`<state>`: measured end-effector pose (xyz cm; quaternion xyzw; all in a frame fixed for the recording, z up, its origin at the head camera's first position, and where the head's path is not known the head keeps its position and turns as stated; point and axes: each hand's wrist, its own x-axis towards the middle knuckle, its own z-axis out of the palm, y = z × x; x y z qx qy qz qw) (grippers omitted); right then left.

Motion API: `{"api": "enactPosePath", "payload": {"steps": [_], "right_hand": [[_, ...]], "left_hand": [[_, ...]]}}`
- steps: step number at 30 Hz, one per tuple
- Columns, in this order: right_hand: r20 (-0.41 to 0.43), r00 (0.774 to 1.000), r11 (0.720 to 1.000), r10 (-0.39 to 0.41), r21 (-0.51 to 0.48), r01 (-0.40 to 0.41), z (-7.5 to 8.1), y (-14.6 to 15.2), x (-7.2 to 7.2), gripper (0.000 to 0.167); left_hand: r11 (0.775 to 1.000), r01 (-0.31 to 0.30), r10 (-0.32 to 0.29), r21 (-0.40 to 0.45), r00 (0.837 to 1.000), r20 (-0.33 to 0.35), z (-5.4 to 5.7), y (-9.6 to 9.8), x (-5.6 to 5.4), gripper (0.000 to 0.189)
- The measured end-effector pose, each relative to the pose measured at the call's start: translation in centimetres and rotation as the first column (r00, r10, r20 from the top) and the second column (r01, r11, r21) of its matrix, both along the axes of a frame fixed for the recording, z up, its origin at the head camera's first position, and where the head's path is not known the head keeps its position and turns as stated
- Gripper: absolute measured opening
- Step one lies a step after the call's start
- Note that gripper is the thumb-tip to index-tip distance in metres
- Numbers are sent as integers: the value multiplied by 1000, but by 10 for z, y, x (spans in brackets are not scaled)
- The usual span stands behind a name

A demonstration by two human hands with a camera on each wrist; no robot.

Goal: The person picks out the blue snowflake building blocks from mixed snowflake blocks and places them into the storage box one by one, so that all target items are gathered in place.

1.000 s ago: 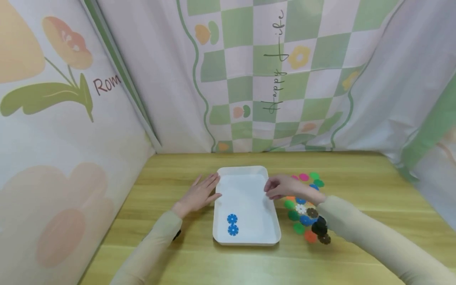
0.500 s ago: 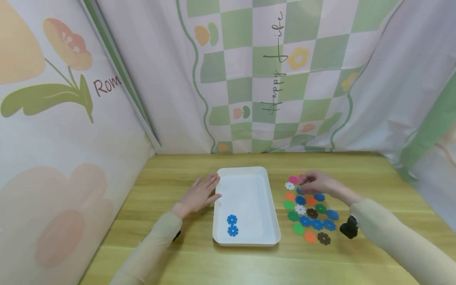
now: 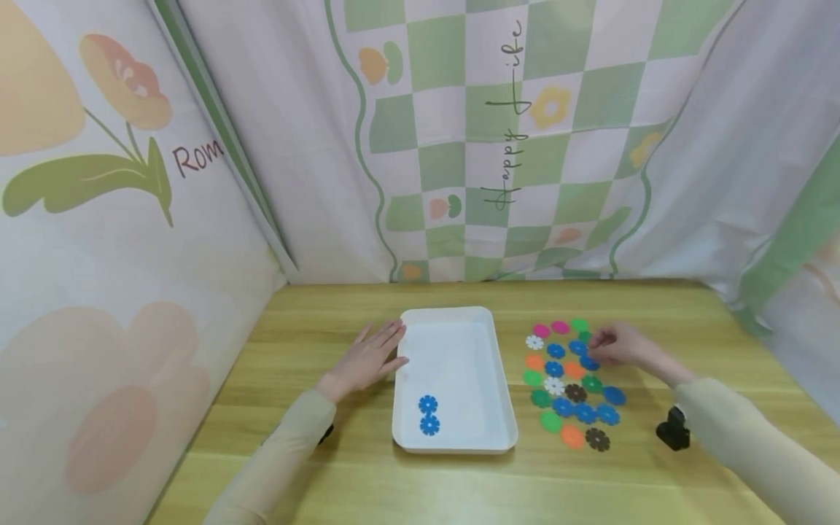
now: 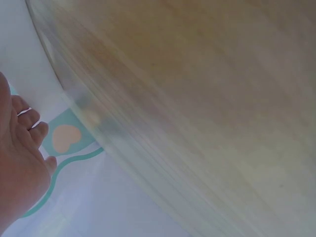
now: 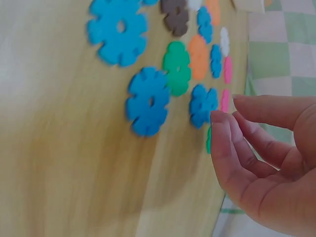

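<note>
My left hand (image 3: 363,362) rests with straight fingers against the left rim of a white tray (image 3: 453,357). Inside the tray's near left part, two blue notched plastic discs (image 3: 429,414) lie edge to edge. To the right, my right hand (image 3: 622,345) is over the far right part of a group of similar discs, nearest some blue discs (image 3: 588,362). The right wrist view shows a gap between the thumb and fingers of this loosely bent hand (image 5: 269,158), holding nothing, just in front of blue discs (image 5: 200,106). The left wrist view has the left palm (image 4: 22,168) at its edge.
Orange (image 3: 572,437), green (image 3: 551,421), white (image 3: 554,386), brown (image 3: 597,439) and pink discs (image 3: 560,327) lie spread on the wooden table (image 3: 315,467) right of the tray. A printed curtain (image 3: 485,168) hangs behind the table's far edge.
From the tray's right rim, my right hand has moved rightward across the disc group to its far right side, uncovering discs. The left hand and the tray's two blue discs stay put.
</note>
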<state>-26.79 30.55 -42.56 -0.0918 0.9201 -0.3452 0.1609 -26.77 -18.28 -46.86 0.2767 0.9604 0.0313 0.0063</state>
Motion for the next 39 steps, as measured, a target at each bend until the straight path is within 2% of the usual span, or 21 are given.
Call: {"api": "enactPosePath", "payload": {"steps": [7,24,39], "right_hand": [[-48,999,998,5,56,-2,-6,6,5,27],[-57,998,990,-20,141,28,-14,1,1,41],[-65,998,995,-18,102,24,-12,2,5,33]], "left_hand": [[1000,-3,3,-6,1000,-8,-1,0,-1,73],[1000,-10,10,-15,1000,0,-1,0,-1,73],[1000,-3,3,-9,1000,-10,2,1,0,72]]}}
